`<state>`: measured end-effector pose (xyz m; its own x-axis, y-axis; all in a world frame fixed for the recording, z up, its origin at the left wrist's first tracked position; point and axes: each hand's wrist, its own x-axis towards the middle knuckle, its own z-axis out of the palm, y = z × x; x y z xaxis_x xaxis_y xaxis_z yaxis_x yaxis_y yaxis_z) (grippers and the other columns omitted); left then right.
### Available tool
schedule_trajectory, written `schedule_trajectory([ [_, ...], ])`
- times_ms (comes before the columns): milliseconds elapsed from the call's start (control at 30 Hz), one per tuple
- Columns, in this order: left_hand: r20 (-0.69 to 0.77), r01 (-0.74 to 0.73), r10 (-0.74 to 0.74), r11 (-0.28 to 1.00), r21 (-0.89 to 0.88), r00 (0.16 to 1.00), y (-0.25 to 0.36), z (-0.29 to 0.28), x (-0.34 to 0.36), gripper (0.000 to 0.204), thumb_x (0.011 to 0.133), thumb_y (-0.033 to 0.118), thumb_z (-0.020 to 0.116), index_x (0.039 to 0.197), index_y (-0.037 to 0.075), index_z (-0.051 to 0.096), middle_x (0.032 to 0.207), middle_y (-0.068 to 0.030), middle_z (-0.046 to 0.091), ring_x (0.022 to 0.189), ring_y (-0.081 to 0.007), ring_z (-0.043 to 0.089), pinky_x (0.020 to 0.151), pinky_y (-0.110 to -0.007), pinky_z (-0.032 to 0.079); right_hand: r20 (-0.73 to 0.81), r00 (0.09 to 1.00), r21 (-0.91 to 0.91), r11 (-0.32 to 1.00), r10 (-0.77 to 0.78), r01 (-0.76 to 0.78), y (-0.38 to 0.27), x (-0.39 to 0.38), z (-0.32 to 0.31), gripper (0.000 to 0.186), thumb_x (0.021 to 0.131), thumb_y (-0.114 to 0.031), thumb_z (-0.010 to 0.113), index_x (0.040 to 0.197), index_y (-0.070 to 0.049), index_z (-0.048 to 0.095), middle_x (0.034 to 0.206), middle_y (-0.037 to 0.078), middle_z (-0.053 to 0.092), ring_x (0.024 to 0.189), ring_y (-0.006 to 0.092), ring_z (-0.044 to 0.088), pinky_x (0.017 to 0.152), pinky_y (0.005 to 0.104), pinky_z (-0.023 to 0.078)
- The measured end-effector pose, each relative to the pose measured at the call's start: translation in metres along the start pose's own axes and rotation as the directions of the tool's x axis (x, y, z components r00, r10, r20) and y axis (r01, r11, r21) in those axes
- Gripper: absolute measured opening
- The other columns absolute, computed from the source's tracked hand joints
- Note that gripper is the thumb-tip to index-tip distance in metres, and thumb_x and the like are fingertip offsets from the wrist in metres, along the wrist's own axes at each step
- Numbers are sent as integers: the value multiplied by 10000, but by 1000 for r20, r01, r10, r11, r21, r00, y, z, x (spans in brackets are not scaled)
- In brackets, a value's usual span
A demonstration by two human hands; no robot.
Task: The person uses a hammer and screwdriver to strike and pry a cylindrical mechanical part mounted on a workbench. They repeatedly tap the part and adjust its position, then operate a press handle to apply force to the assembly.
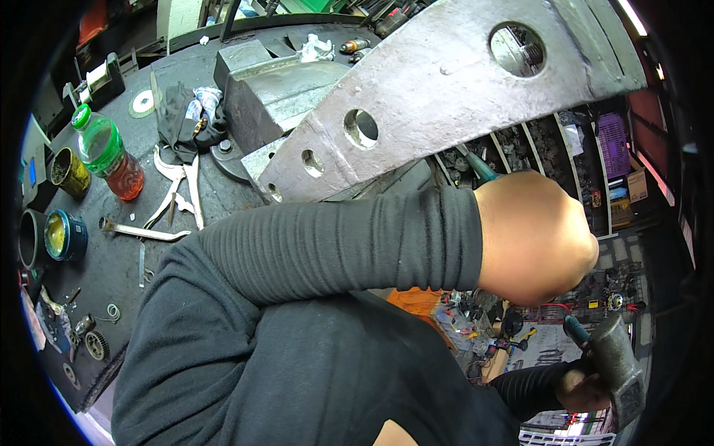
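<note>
My left hand [535, 238] is closed, its back toward me, around a teal chisel-like tool [482, 168]. The tool's grey shaft points toward the holed metal plate; its tip is hard to make out. A teal rod end [574, 329] shows below the fist, apparently the same tool. My right hand [584, 392] grips a hammer, whose heavy worn metal head [617, 372] hides the handle and some fingers. That head is close to the teal end; contact cannot be made out. The thick grey tapered plate [424, 97] slants above my left forearm, near a bench vise [275, 97].
On the dark bench [223, 182] lie locking pliers [178, 182], a wrench [145, 232], a green-labelled bottle [108, 152], a blue tub [65, 235], a dark cloth [186, 123] and a gear [97, 346]. Parts bins [520, 149] stand beyond my left hand; a purple crate [612, 145] is at right.
</note>
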<state>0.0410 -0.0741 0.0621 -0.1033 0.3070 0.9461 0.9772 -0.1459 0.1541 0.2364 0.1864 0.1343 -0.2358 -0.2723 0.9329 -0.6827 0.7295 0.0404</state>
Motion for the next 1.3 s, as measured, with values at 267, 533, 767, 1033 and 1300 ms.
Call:
schedule_trajectory([
  [267, 69, 59, -61, 998, 31, 996, 1, -2, 6, 147, 710, 186, 638, 709, 56, 571, 583, -118, 589, 542, -304, 616, 481, -400, 497, 195, 980, 95, 994, 38, -58, 8, 6, -3, 551, 914, -331, 654, 1082, 171, 503, 850, 230, 565, 709, 305, 564, 553, 389, 462],
  [533, -95, 45, -42, 999, 26, 995, 0, 6, 9, 140, 708, 168, 632, 688, 41, 575, 544, -128, 569, 520, -322, 608, 471, -410, 493, 187, 948, 328, 893, 258, -307, 9, 34, -34, 549, 881, -364, 611, 1141, 78, 416, 736, 109, 456, 586, 198, 432, 544, 334, 397],
  [767, -128, 70, -63, 996, 49, 990, 1, 6, 9, 140, 723, 162, 613, 676, 38, 569, 546, -131, 572, 519, -323, 612, 458, -418, 489, 269, 927, 161, 937, 260, -310, -1, 34, -14, 581, 869, -395, 637, 1064, 117, 446, 715, 134, 501, 612, 226, 500, 544, 353, 422],
  [1033, -156, 71, -59, 995, 69, 986, -1, 9, 13, 166, 733, 177, 617, 662, 34, 571, 554, -133, 582, 529, -321, 621, 462, -411, 497, 361, 899, 197, 923, 246, -332, 1, 46, -20, 569, 869, -373, 649, 1091, 114, 457, 732, 142, 522, 642, 229, 512, 550, 335, 418],
  [1300, -195, 67, -54, 996, 61, 979, -4, 12, 16, 141, 696, 174, 639, 683, 38, 604, 576, -125, 603, 548, -308, 639, 496, -401, 518, 135, 894, 192, 874, 427, -446, 36, 17, -25, 730, 888, -489, 579, 1278, 106, 414, 979, 294, 554, 850, 355, 570, 757, 440, 480],
])
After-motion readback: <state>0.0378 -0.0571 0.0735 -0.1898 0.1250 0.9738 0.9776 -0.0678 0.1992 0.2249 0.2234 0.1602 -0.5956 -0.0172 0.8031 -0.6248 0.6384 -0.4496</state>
